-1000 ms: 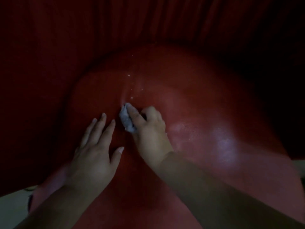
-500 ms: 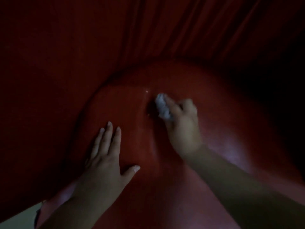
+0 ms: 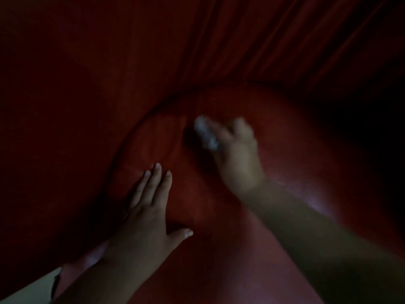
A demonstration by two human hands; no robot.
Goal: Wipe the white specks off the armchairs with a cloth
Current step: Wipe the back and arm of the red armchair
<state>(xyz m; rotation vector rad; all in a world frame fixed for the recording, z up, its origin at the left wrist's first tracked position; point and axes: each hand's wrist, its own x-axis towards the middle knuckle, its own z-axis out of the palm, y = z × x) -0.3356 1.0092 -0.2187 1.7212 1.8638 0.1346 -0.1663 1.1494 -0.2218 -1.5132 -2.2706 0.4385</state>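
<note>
A red leather armchair cushion (image 3: pixel 285 150) fills the lower middle of the dim view. My right hand (image 3: pixel 234 154) is blurred with motion and grips a small crumpled white cloth (image 3: pixel 206 132) against the cushion's upper part. My left hand (image 3: pixel 144 207) lies flat on the cushion's left side, fingers straight and thumb spread. One faint white speck (image 3: pixel 214 98) shows above the cloth near the cushion's far edge.
Dark red pleated fabric (image 3: pixel 241 40) hangs behind the cushion and fills the top and left. A pale strip of floor (image 3: pixel 26 286) shows at the bottom left corner. The right side is in deep shadow.
My right hand has wiped the cloth up across the cushion through the cluster of specks, most of which no longer show. My left hand has stayed flat on the cushion.
</note>
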